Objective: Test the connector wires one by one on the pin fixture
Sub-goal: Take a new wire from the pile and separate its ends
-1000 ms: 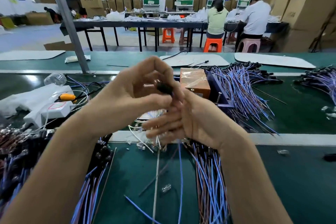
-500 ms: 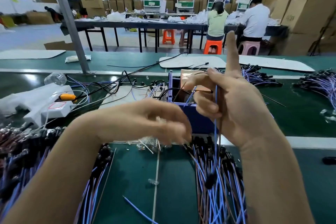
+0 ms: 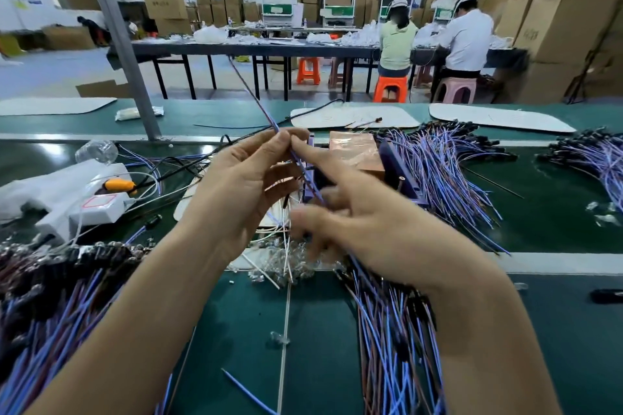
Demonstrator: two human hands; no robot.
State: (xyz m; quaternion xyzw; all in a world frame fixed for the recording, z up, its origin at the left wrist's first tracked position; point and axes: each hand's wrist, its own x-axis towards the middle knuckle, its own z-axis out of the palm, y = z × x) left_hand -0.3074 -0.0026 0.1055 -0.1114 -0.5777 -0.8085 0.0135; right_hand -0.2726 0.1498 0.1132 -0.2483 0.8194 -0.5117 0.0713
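Wire in hand: one blue-and-brown connector wire (image 3: 266, 111) slants up from mid-frame toward the upper centre; its lower run drops between the two hands; I cannot make out either end
Left hand: the left hand (image 3: 242, 192) pinches that wire between thumb and fingertips, just above mid-frame
Right hand: the right hand (image 3: 367, 226) lays a straight forefinger along the wire, close beside the pinch; its other fingers are blurred, so I cannot tell whether they clasp anything
Fixture: the blue pin fixture (image 3: 401, 175), with a copper-coloured block (image 3: 354, 148) on it, sits just behind the hands, right of centre; the held wire does not look seated on it
Stock: a fanned heap (image 3: 448, 172) lies right of the fixture; a long bundle (image 3: 394, 330) lies at lower centre-right; a dark-ended mass (image 3: 50, 296) fills the lower left; all rest on the green desk (image 3: 320, 364)
Progress: mid-run, by my reckoning; this wire is picked out but not yet put to the pins; which heaps are tested and which wait, nothing here tells me; plenty likely remains
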